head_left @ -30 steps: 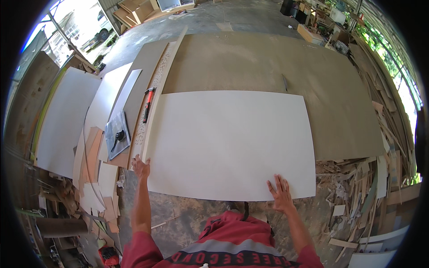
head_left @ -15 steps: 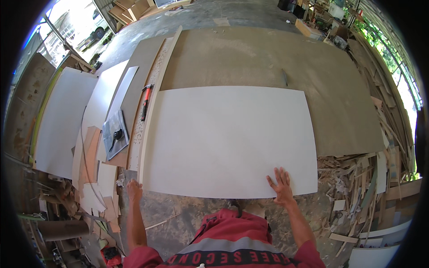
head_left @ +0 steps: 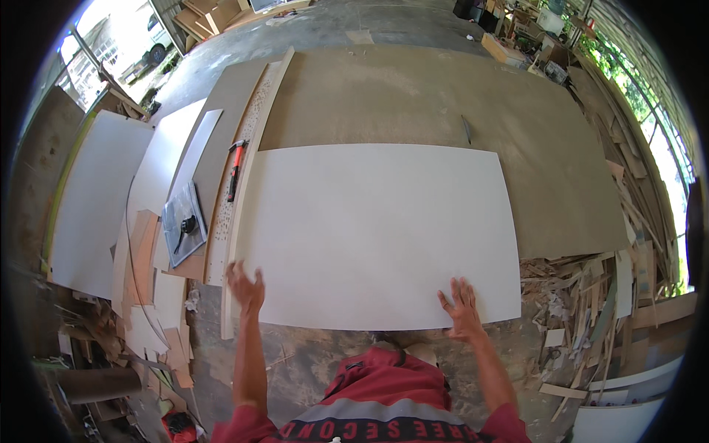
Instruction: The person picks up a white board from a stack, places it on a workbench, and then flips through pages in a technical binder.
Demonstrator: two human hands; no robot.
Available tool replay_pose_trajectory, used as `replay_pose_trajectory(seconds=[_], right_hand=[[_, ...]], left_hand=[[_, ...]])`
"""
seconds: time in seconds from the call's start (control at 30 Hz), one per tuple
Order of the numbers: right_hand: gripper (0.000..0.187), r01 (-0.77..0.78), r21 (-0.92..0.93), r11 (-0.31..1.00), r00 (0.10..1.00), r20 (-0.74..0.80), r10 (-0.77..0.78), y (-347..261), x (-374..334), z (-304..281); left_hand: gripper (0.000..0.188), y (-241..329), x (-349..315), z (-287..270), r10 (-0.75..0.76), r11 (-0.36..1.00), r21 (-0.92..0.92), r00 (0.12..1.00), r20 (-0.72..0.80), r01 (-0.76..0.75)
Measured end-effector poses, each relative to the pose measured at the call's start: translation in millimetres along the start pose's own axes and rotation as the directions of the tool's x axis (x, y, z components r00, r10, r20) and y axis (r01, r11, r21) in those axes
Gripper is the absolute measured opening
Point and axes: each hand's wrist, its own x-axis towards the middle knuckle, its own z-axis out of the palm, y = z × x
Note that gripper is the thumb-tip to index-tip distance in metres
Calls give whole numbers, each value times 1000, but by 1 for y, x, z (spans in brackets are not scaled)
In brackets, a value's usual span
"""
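A large white rectangular board (head_left: 377,236) lies flat on a brown sheet, its near edge in front of my body. My right hand (head_left: 463,310) rests flat on the board's near right part, fingers spread. Along the board's left edge runs a long pale wood strip (head_left: 272,103), whose near end sticks out past the board. Over this strip and the board's near left corner is my left hand (head_left: 246,288), open with fingers apart and nothing in it. Whether it touches the strip I cannot tell. A red-and-black hammer (head_left: 236,171) lies just left of the strip.
The brown sheet (head_left: 413,88) spreads beyond and right of the board. A dark pencil-like stick (head_left: 466,129) lies on it. To the left are a black tape measure (head_left: 188,224) on a plastic-wrapped pack and white panels (head_left: 100,207). Wood scraps (head_left: 583,310) pile up at the right.
My left hand has let go of the strip's near end, opened and moved forward and right. The strip now reaches further toward me. My right hand stays on the board.
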Motion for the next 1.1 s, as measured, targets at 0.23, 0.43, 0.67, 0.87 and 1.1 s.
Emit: replay_pose_trajectory(seconds=[0.23,0.43,0.67,0.87,1.1], right_hand=[[102,105,-14,994,993,54,-104,-8,9,11],[99,74,68,995,996,50,-78,-20,25,8],[90,91,123,988,994,56,-99,-26,29,9],[91,114,127,985,993,26,-118,-22,35,12],[90,132,113,985,991,2,-133,-19,39,12]], left_hand=[[75,74,62,129,-313,948,145,910,272,283],[75,85,68,130,-292,924,319,927,235,210],[72,78,87,124,-269,900,404,935,229,161],[71,76,99,127,-281,896,413,930,236,165],[70,77,110,129,-285,906,385,926,249,175]])
